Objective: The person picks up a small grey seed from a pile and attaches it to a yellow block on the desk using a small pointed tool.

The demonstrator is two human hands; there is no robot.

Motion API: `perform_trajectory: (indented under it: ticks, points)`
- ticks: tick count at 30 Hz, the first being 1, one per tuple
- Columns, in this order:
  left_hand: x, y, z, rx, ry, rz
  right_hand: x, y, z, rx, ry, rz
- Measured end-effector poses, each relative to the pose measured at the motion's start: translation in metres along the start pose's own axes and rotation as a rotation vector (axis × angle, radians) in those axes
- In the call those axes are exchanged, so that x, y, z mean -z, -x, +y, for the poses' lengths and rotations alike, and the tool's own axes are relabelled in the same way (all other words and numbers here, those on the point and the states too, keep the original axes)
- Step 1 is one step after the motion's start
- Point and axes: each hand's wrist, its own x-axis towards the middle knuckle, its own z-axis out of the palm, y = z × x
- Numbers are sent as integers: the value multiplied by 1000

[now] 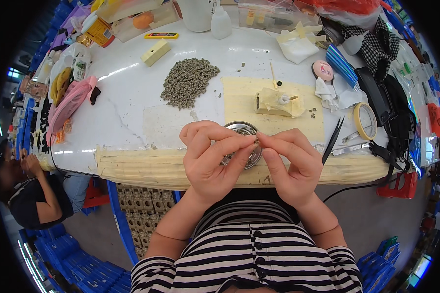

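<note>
Over a small round metal dish (241,128) near the table's front edge, my two hands meet at the fingertips. My left hand (211,158) pinches thumb against forefinger on something tiny, too small to name. My right hand (293,163) also has its fingertips drawn together at the same spot, touching or nearly touching the left ones. Whatever lies between them is mostly hidden. Small metal bits show inside the dish. Beyond my left hand lies a heap of small grey metal parts (189,82).
A taped block with a peg (279,102) stands on a cream sheet (237,97). At right lie black tweezers (333,140), a tape roll (364,120) and a dark bag (398,107). A pink hairbrush-like thing (71,105) is at left. Another person (39,195) sits far left.
</note>
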Motion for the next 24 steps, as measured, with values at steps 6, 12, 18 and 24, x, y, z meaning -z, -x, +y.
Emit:
perform_trajectory:
  ticks: [6,12,18,24]
  points:
    - [0,-2,0,-41,19,-18,-1,1,0,-375,-438,-33]
    - [0,-1,2,-29,-58,-14,2,-1,-2,27,-5,21]
    - [-1,0,-1,-5,-40,11,0,1,-5,147,138,3]
    - [0,1,-1,28,59,-3,0,4,-3,-340,-453,-63]
